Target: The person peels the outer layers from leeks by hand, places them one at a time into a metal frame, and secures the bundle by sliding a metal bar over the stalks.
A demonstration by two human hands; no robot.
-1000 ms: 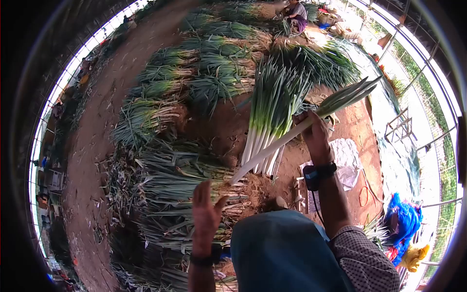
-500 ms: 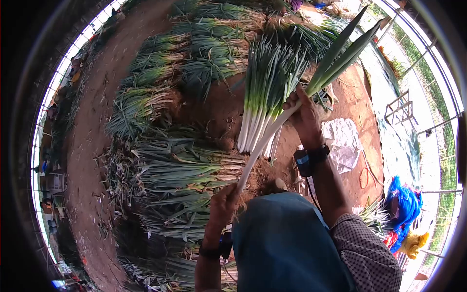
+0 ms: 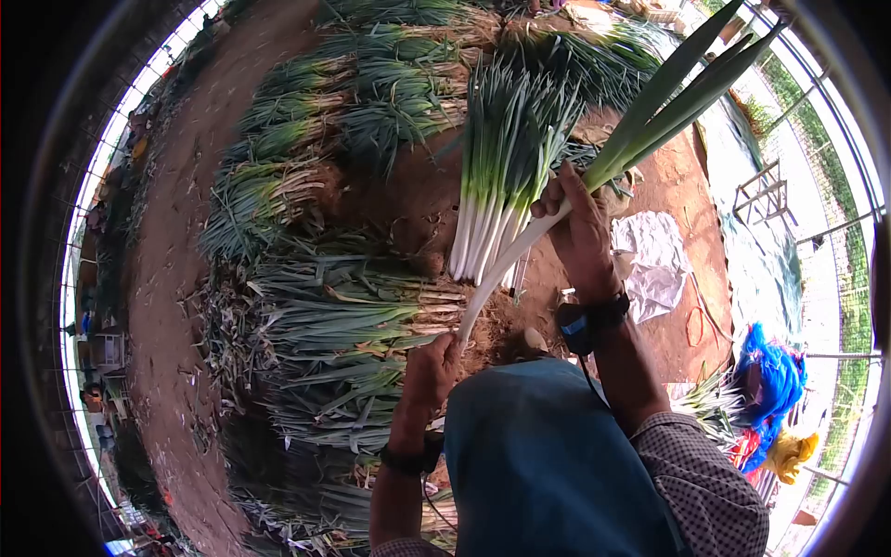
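Observation:
A long leek point(image 3: 501, 267) slants across the view, its green leaves point(image 3: 650, 121) up to the right and its white stem down to the left. My right hand point(image 3: 583, 227) is wrapped round it where white turns to green. Lower down, my left hand point(image 3: 432, 371) is closed on the root end; the roots themselves are hidden. Just behind the stem lies a neat pile of cleaned leeks point(image 3: 483, 218) with white stems. Left of my left hand are uncleaned leeks point(image 3: 343, 320), brownish at the stem ends.
More leek bundles point(image 3: 404, 84) lie in rows farther off. A crumpled white sheet point(image 3: 650, 265) is on the soil to the right. Blue netting point(image 3: 772, 376) and a yellow cloth point(image 3: 791, 457) lie at the lower right. A small frame stand point(image 3: 763, 197) is near the right wall. A dirt path point(image 3: 172, 306) runs along the left.
The leek's leafy end has shifted up and right. My left hand has moved slightly up, and both hands keep hold of the leek.

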